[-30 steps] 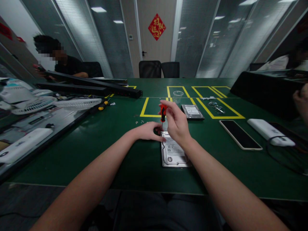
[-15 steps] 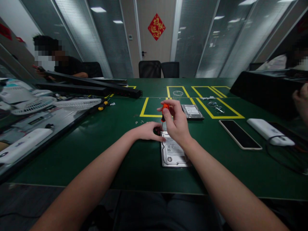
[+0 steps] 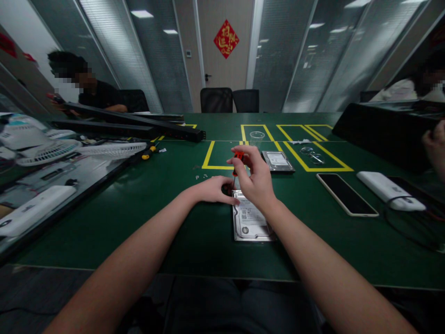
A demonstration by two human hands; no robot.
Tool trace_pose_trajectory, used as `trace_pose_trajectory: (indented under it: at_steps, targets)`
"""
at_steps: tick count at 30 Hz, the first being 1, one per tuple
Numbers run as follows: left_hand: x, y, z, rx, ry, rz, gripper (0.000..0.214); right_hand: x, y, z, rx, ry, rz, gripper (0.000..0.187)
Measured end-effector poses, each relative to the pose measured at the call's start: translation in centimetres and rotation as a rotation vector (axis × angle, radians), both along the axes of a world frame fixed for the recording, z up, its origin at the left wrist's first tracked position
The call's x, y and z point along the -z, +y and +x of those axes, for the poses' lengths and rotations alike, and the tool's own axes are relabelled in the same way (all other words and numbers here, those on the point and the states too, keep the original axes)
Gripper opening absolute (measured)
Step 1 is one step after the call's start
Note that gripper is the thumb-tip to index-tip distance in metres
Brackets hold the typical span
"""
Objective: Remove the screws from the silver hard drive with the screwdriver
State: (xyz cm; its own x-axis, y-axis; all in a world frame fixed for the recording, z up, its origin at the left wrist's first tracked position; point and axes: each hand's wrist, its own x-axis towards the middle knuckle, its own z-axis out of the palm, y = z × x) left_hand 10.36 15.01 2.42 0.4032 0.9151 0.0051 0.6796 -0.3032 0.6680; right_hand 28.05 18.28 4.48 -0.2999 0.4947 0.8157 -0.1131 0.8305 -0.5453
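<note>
On table centre: hard drive (image 3: 251, 221) lies flat on green mat (image 3: 139, 208), label up, just in front of the person.
R hand (image 3: 255, 178): fingers pinched round red-handled screwdriver (image 3: 237, 161), held upright, tip down at drive's far-left corner.
L hand (image 3: 214, 189): flat on mat, fingertips touching that same corner, holding nothing.
Beyond: 2nd drive (image 3: 278, 161) by yellow tape boxes, clear cup (image 3: 257, 138) behind it.
R side: phone (image 3: 346, 195), white power bank (image 3: 391, 190).
Far L: another person (image 3: 88, 90) seated.
</note>
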Motion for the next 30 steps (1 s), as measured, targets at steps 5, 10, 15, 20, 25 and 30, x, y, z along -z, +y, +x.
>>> trace_pose_trajectory:
  at_steps: [5, 10, 15, 20, 25, 30]
  targets:
    - [-0.14, -0.05, 0.03, 0.003, 0.011, 0.01, 0.056, 0.05, 0.06, 0.17, -0.052, -0.005, -0.006, 0.028]
    - [-0.04, -0.06, 0.06, -0.005, 0.008, 0.016, 0.055, 0.17, 0.35, 0.22, -0.052, -0.007, 0.023, 0.033]
    - [0.02, 0.04, 0.07, -0.001, 0.009, 0.02, 0.054, 0.05, 0.35, 0.27, -0.02, -0.017, 0.063, 0.034]
    - [0.27, 0.17, -0.01, 0.0, 0.019, 0.026, 0.055, -0.33, 0.13, 0.25, 0.053, -0.006, 0.137, 0.031]
    - [0.4, 0.18, -0.11, -0.001, 0.022, 0.025, 0.056, -0.44, -0.06, 0.17, 0.078, -0.014, 0.149, 0.029]
    - [0.14, 0.06, -0.05, 0.006, 0.007, 0.006, 0.056, -0.19, 0.09, 0.02, 0.029, -0.011, 0.083, 0.028]
